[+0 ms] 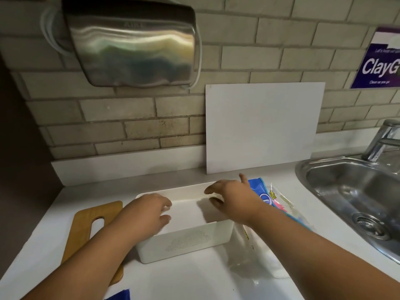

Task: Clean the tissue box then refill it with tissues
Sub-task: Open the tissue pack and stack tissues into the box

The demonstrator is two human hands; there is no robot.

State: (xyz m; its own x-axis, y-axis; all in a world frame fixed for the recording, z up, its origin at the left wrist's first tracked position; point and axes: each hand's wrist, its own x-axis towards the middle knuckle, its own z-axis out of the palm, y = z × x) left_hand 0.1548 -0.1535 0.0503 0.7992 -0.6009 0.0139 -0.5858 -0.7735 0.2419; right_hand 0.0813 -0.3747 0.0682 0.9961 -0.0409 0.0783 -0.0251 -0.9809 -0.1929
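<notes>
A white rectangular tissue box (pixel 186 243) stands open on the white counter, a dotted pattern on its near wall. White tissues (pixel 188 211) lie flat inside it. My left hand (pixel 149 211) rests over the box's left end, fingers curled down onto the tissues. Over the far right corner, my right hand (pixel 231 195) has its fingers spread and bent down into the box. A blue and clear plastic tissue wrapper (pixel 272 198) lies just right of the box, partly under my right forearm.
A wooden lid with a slot (pixel 86 226) lies left of the box under my left forearm. A steel sink (pixel 355 195) with a tap (pixel 383 139) is at the right. A white board (pixel 262 126) leans on the tiled wall. A steel dispenser (pixel 134 42) hangs above.
</notes>
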